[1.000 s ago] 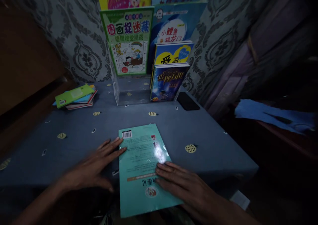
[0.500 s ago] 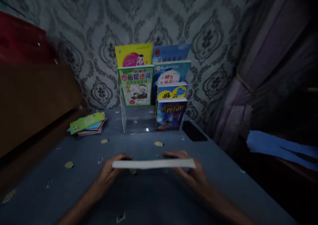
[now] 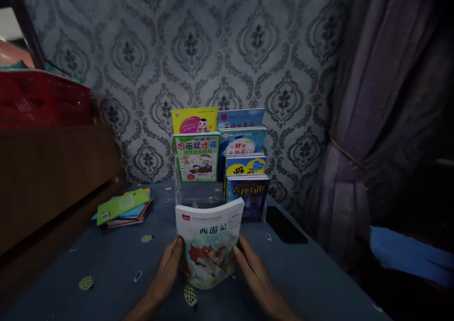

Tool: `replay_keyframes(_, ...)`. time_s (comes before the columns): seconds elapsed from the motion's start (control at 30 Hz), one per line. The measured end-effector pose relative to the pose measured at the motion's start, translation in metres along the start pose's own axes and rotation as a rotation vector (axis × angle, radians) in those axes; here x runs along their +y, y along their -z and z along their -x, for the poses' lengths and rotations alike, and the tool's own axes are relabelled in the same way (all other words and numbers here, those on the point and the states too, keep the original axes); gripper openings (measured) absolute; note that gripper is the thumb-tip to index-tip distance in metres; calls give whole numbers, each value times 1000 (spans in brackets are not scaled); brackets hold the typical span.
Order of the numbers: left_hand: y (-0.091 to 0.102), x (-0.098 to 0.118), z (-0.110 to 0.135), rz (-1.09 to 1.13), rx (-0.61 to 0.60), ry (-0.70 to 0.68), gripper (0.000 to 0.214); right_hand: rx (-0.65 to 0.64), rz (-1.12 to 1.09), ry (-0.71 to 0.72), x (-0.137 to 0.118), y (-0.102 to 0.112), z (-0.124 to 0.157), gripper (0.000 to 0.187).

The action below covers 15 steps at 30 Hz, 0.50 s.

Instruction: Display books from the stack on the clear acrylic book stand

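A paperback book (image 3: 211,245) with a white top and a painted cover stands upright between my hands, its front toward me and its cover slightly bent. My left hand (image 3: 168,262) grips its left edge, thumb in front. At the right edge my right hand (image 3: 253,269) holds it the same way, with the fingers behind it hidden. Just beyond is a clear tiered book stand (image 3: 200,195). On its left side are a green book (image 3: 197,159) and a yellow book (image 3: 193,120); several books, including a dark blue one (image 3: 247,195), fill the right side.
A small pile of books (image 3: 124,207) lies at the left on the patterned blue cloth (image 3: 113,273). A black phone-like slab (image 3: 286,225) lies right of the stand. A brown box (image 3: 53,169) bounds the left, a purple curtain (image 3: 354,122) the right.
The book has turned from edge-on to upright, so its front cover shows. My hands have come closer together along its sides. The view has tilted upward.
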<state>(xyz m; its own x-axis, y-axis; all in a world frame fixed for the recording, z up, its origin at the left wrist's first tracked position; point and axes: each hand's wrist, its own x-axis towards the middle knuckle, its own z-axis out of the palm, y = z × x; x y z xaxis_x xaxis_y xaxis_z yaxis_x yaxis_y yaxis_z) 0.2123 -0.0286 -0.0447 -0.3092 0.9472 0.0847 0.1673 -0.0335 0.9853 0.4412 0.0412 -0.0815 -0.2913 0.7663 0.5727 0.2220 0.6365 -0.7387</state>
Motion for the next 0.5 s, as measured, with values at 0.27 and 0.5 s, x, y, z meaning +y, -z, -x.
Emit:
replay_keyframes(0.27,22,88,-69,-12,59,-335,77,-68,87,135,-59,15,-98,42)
replay_keyframes(0.5,35,180,-163,58,210,-615,75,39,195,348,-103,31,-229,29)
